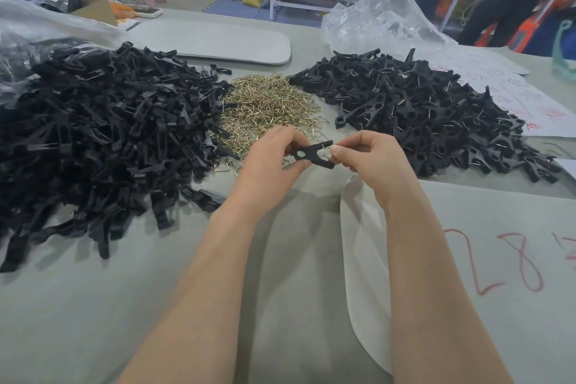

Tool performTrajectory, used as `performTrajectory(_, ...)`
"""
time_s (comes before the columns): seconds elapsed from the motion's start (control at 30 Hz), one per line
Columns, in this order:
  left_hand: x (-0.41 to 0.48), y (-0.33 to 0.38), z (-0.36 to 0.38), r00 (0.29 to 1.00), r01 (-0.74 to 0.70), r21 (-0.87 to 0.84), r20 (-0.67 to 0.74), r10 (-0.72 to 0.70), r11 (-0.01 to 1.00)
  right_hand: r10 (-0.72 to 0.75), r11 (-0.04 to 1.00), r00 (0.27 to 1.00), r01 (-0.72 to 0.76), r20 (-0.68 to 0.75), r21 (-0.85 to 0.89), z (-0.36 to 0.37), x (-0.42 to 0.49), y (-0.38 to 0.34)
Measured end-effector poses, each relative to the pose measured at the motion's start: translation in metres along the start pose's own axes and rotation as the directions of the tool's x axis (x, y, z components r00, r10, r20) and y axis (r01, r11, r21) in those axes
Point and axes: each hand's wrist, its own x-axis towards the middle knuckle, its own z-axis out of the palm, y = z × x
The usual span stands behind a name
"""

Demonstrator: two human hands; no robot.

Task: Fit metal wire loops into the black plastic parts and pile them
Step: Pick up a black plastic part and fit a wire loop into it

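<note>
A big heap of bare black plastic parts (pixel 103 134) fills the left of the table (pixel 93 305). A smaller pile of fitted parts (pixel 430 109), glinting with wire, lies on the right, and a mound of brass-coloured wire loops (pixel 268 103) sits between them. Fingers hide most of the single loop (pixel 328 153). The left hand (pixel 268 159) pinches a forked black part (pixel 311 155) above the table. The right hand (pixel 371 156) pinches the single loop at its fork.
</note>
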Motion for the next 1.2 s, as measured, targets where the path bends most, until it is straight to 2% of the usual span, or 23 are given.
performTrajectory(0.37,0.000,0.001,-0.002,1.000,-0.016,-0.013,0.020,0.016,1.000,0.034,0.999,0.999,-0.033,0.022,-0.009,-0.002,0.002,0.003)
performTrajectory(0.57,0.000,0.001,-0.006,0.997,-0.006,-0.006,0.080,0.006,1.000,0.102,0.992,0.989,-0.110,0.110,0.068,-0.004,0.001,0.002)
performTrajectory(0.83,-0.001,0.004,-0.006,0.997,-0.043,0.040,0.068,0.040,0.998,0.109,0.994,0.987,-0.112,0.116,0.020,-0.008,0.001,0.002)
performTrajectory(1.1,-0.002,0.008,-0.006,0.997,-0.056,0.014,0.052,0.055,0.998,0.077,0.997,0.992,-0.079,0.103,0.018,-0.006,0.002,0.004)
performTrajectory(1.17,-0.002,0.009,-0.009,0.997,-0.044,-0.022,0.058,0.045,0.999,0.070,0.993,0.987,-0.082,0.145,0.080,-0.007,0.003,0.004)
performTrajectory(1.2,-0.003,0.010,-0.011,0.998,-0.028,-0.070,0.057,0.032,0.997,0.073,0.979,0.979,-0.107,0.190,0.171,-0.008,0.003,0.005)
